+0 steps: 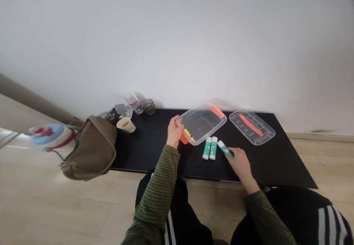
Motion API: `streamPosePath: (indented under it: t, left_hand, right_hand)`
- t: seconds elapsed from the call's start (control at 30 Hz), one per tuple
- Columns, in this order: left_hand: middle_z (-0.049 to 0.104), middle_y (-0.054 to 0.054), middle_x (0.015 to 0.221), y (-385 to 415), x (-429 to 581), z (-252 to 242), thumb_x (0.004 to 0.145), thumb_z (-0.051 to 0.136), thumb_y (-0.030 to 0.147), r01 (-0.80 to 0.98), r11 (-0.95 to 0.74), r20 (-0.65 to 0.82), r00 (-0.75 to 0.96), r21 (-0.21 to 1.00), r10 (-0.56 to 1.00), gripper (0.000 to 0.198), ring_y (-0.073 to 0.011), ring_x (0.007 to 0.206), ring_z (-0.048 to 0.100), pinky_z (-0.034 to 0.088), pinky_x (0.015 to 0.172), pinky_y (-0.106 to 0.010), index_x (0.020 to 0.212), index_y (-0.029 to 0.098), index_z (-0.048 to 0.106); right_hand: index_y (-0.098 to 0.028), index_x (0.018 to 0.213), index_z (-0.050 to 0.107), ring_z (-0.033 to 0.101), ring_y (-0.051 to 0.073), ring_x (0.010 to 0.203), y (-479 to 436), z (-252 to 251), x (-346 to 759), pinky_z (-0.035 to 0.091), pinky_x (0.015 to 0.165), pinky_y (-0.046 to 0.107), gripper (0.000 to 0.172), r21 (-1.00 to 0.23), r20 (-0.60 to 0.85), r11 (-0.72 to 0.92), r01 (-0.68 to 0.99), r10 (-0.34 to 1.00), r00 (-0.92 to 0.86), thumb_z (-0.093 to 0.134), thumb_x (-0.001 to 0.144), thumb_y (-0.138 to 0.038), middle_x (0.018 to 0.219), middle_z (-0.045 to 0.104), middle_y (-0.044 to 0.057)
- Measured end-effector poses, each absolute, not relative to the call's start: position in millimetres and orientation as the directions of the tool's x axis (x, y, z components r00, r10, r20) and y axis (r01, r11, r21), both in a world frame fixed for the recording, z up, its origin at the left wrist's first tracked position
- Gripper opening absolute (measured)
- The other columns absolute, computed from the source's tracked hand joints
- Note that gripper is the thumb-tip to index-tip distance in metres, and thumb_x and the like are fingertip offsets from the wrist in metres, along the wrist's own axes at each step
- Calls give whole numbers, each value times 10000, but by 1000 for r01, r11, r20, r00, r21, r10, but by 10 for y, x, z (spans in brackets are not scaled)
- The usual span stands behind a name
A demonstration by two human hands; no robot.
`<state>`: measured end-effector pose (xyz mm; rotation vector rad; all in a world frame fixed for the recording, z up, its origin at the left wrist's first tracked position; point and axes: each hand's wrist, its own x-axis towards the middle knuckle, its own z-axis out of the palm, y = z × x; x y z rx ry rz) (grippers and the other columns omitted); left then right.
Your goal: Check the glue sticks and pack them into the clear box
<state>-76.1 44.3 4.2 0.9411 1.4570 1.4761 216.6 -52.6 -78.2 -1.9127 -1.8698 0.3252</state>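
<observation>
My left hand (174, 132) grips the near left corner of a clear plastic box (201, 124), which has an orange handle at its far end. A yellow item (189, 134) shows at the box's near edge, and an orange item (184, 138) sits by my left hand. My right hand (240, 164) holds the end of a white and green glue stick (225, 148). Two similar glue sticks (207, 148) (213, 148) lie side by side between my hands. To the right lies a clear lid (252, 127) with an orange strip.
Everything lies on a black tabletop (143, 152) against a white wall. At its far left stand a paper cup (125, 125), a spray bottle (133, 103), a dark glass (148, 106) and a phone (121, 109). A brown handbag (91, 149) hangs over the left edge.
</observation>
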Motion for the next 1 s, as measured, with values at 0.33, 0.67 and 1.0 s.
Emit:
streamPosePath:
  t: [0.33,0.67,1.0]
  left_hand:
    - [636,-154,1237,448,-779,12,650,538,-26,-130,20,-63,-338,991,939,609,-226,1164,610,485,993,-395,1232,152,539]
    - [634,-148,1247,461,-801,-1,634,558,-36,-193,27,-89,-316,981,944,618,-229,1159,614,488,994,-411,1220,161,545]
    - [651,-136,1214,486,-799,-17,625,559,-61,-159,42,-94,-334,986,938,632,-214,1090,643,509,957,-380,1217,160,550]
  right_hand:
    - [-200,1064,711,574,197,751,-473,-66,2074,452,716,311,369,-640,296,26,768,930,216,555,843,-450,822,652,60]
    - [-216,1093,718,624,173,777,374,633,1274,456,721,281,324,-657,302,280,700,949,-96,558,865,-381,962,731,39]
    - [-151,1056,700,669,303,1002,717,415,729,503,775,352,301,-217,-230,200,955,941,-250,604,833,-329,1086,701,177]
